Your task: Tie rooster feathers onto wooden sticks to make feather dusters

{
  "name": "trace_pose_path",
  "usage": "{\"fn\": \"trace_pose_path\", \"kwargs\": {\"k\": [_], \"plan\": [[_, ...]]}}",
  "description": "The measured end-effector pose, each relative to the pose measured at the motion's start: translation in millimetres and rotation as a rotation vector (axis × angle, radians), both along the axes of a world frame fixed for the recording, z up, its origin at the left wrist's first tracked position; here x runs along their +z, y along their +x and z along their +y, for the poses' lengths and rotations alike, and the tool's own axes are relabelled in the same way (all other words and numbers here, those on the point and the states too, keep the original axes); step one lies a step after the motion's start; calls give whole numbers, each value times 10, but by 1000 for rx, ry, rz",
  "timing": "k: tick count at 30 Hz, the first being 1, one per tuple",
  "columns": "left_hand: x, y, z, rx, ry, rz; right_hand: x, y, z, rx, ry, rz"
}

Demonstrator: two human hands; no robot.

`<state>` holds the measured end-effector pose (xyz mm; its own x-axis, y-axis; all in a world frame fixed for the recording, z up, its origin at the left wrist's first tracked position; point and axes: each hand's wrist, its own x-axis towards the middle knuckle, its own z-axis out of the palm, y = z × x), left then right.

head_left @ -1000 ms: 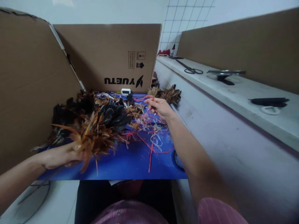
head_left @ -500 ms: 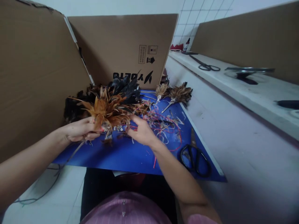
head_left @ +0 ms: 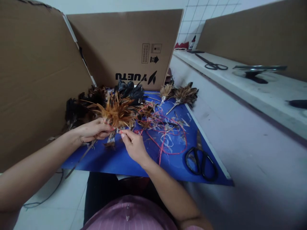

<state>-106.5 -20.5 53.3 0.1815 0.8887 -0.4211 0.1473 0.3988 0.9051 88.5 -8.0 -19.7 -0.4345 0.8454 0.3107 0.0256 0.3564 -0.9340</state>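
My left hand (head_left: 97,130) is closed round the neck of a feather duster (head_left: 116,110) with orange-brown feathers spread upward. Its thin stick (head_left: 82,158) slants down toward the blue work surface's front edge. Thumb and fingertips of my right hand (head_left: 133,143) pinch together at the feather base, right beside my left fingertips. What lies in that pinch is too small to make out. Pink string (head_left: 161,148) trails in loops over the blue surface (head_left: 96,163) to the right of my right hand.
Black feathers (head_left: 129,91) and dark brown feathers (head_left: 74,110) lie behind my hands. Two feather bundles (head_left: 184,94) on sticks are at the back right. Black-handled scissors (head_left: 201,159) lie at right. Cardboard panels (head_left: 100,44) stand left and behind; a ledge (head_left: 230,76) runs along the right.
My right hand has come left, from the loose feathers to the duster's neck, and pinches there. My left hand has shifted slightly right with the duster.
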Motion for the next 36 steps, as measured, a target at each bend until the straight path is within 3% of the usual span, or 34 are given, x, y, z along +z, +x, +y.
{"fn": "trace_pose_path", "kwargs": {"k": [8,11,16,20,26,36], "plan": [[-132,177,90,64,19,223,98,15,-75,-51,236,-313],[-176,255,107,40,128,372,146,18,-97,-82,314,-424],[-202,313,178,-96,404,886,230,82,-80,-141,409,-607],[-200,298,303,-201,481,1233,278,149,-40,-166,448,-617],[-137,369,421,-221,510,1389,343,194,9,-210,411,-596],[12,715,306,-305,504,1737,500,427,87,-218,511,-775]]}}
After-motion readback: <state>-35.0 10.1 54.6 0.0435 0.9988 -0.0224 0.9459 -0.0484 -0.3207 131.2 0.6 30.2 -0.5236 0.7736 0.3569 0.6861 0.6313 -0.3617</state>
